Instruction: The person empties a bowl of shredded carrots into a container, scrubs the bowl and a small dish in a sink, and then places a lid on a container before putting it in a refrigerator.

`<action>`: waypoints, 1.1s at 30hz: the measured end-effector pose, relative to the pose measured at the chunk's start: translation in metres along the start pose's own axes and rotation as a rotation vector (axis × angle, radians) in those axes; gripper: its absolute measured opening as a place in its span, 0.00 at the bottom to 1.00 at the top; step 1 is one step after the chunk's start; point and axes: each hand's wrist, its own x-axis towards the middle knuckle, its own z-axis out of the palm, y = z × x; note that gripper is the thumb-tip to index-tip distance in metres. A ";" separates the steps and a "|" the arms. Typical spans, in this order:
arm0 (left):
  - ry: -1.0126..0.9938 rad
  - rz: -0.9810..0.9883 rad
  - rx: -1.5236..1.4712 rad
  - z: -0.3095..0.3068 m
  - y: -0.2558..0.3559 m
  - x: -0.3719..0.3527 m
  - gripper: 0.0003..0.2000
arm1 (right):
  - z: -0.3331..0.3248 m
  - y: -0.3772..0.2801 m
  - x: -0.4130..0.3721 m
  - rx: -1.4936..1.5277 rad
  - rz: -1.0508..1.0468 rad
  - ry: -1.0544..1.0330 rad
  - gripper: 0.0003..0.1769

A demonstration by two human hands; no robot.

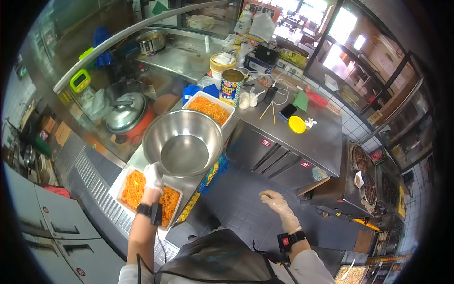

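A wide stainless steel mixing bowl point(184, 154) stands on the narrow metal counter, its inside bare and shiny. My left hand point(153, 177), in a clear glove, grips the bowl's near left rim. Under that forearm is a white tray point(118, 198) of orange shredded food point(134, 187), seen on both sides of my wrist. Beyond the bowl, a second white tray point(231, 110) holds more of the orange shreds point(208, 110). My right hand point(275, 202), gloved too, hangs in the air over the floor with loosely bent fingers and nothing in it.
A large yellow-and-blue can point(231, 88) stands behind the far tray. To the right, a steel worktop point(307, 144) carries a yellow lid point(297, 124), a phone point(287, 111) and chopsticks point(268, 113). A lidded red cooker point(126, 113) sits at left. Grey drawers point(71, 227) stand lower left.
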 end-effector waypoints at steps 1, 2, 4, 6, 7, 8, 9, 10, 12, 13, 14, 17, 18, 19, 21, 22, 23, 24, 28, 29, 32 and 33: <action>-0.053 -0.383 -0.118 -0.011 0.032 -0.010 0.07 | 0.002 -0.011 0.007 -0.074 -0.037 -0.012 0.19; -0.241 -0.445 -0.338 -0.044 0.007 0.005 0.03 | 0.006 -0.020 0.011 -0.156 -0.073 -0.039 0.18; -0.103 -0.341 -0.213 -0.034 0.085 -0.052 0.04 | 0.016 -0.043 0.022 -0.184 -0.107 -0.092 0.18; -0.104 -0.213 -0.111 -0.060 0.140 -0.079 0.08 | 0.037 -0.052 0.037 -0.204 -0.229 -0.125 0.17; -0.074 -0.180 -0.068 -0.072 0.154 -0.084 0.10 | 0.041 -0.068 0.033 -0.210 -0.294 -0.127 0.17; -0.135 -0.195 -0.131 -0.100 0.158 -0.082 0.11 | 0.047 -0.087 0.029 -0.215 -0.350 -0.117 0.17; -0.200 -0.210 -0.191 -0.133 0.159 -0.080 0.13 | 0.055 -0.098 0.030 -0.235 -0.328 -0.128 0.17; -0.224 -0.149 -0.175 -0.156 0.169 -0.088 0.13 | 0.062 -0.113 0.027 -0.243 -0.337 -0.129 0.17; -0.020 -0.073 -0.168 -0.209 0.165 -0.101 0.13 | 0.079 -0.133 0.019 -0.203 -0.364 -0.082 0.16; 0.022 -0.115 -0.114 -0.251 0.159 -0.103 0.14 | 0.092 -0.143 0.014 -0.172 -0.418 -0.086 0.16; 0.090 -0.123 -0.151 -0.284 0.152 -0.107 0.14 | 0.103 -0.153 0.005 -0.142 -0.473 -0.065 0.15; 0.136 -0.099 -0.164 -0.382 0.145 -0.126 0.17 | 0.158 -0.178 -0.012 0.143 -0.489 -0.064 0.12; 0.212 -0.115 -0.191 -0.414 0.144 -0.134 0.18 | 0.180 -0.187 -0.016 0.202 -0.478 -0.107 0.12; 0.292 -0.133 -0.225 -0.446 0.144 -0.146 0.19 | 0.204 -0.199 -0.021 0.252 -0.463 -0.152 0.12; 0.420 -0.162 -0.152 -0.515 0.153 -0.169 0.20 | 0.249 -0.238 -0.045 0.238 -0.477 -0.241 0.12; 0.433 -0.118 -0.157 -0.547 0.161 -0.182 0.20 | 0.271 -0.257 -0.055 0.244 -0.484 -0.268 0.13; 0.434 -0.071 -0.161 -0.579 0.167 -0.189 0.20 | 0.294 -0.274 -0.059 0.244 -0.492 -0.296 0.13; 0.473 -0.053 -0.158 -0.618 0.164 -0.196 0.21 | 0.315 -0.290 -0.062 0.195 -0.553 -0.323 0.13; 0.689 0.028 -0.085 -0.678 0.180 -0.218 0.20 | 0.367 -0.345 -0.084 0.057 -0.666 -0.331 0.15; 0.742 0.052 -0.065 -0.672 0.190 -0.218 0.19 | 0.384 -0.358 -0.079 0.023 -0.762 -0.301 0.16; 0.719 0.042 -0.191 -0.683 0.198 -0.183 0.13 | 0.437 -0.377 -0.049 0.174 -0.683 -0.424 0.15; 0.712 0.087 -0.166 -0.681 0.203 -0.170 0.13 | 0.455 -0.386 -0.042 0.252 -0.590 -0.483 0.15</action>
